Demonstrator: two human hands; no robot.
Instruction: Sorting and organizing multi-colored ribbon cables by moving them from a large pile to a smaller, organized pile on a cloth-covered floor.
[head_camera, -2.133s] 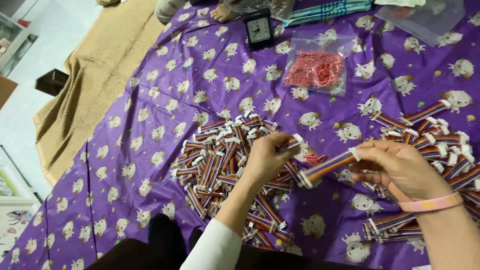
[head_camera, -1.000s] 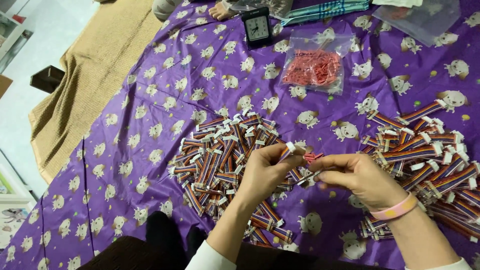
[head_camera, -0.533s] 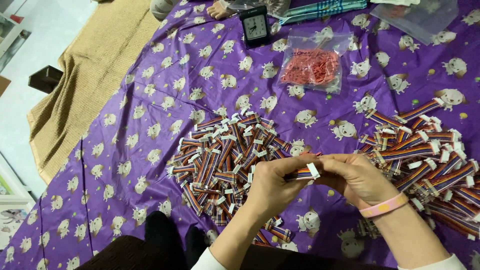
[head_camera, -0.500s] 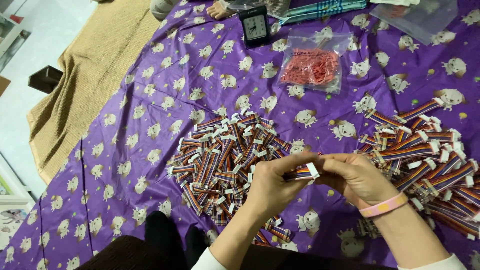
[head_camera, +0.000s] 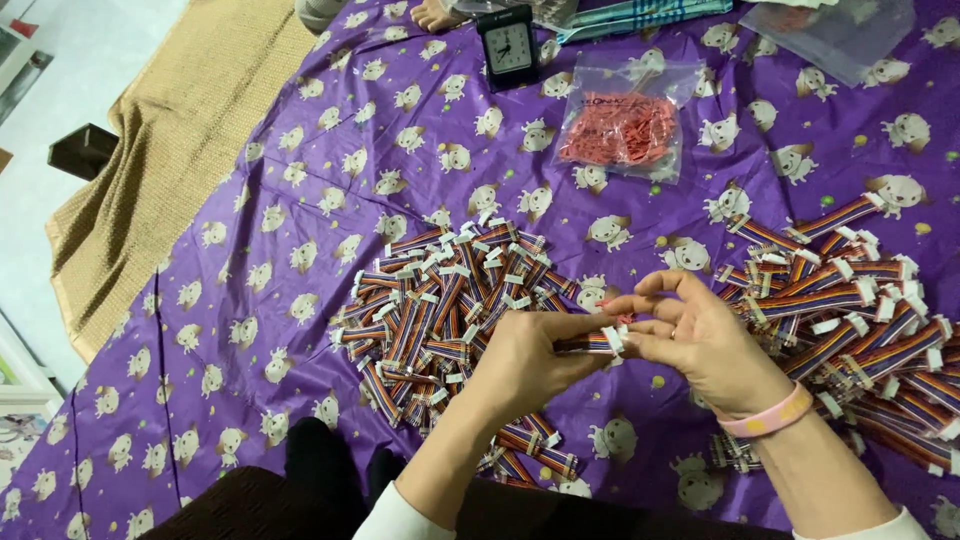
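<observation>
Left hand (head_camera: 525, 360) grips a folded ribbon cable (head_camera: 592, 343) above the cloth (head_camera: 300, 250), steadying it; right hand (head_camera: 700, 345) pinches its white connector end. Bundled pile (head_camera: 450, 300) left, loose pile (head_camera: 850, 310) right, apart.

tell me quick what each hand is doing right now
Left hand: closed around a folded ribbon cable bundle.
Right hand: fingers pinching the white connector end of the same bundle.

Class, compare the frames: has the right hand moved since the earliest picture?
Yes. The right hand has shifted left, away from the right-hand cable pile, meeting the left hand.
</observation>
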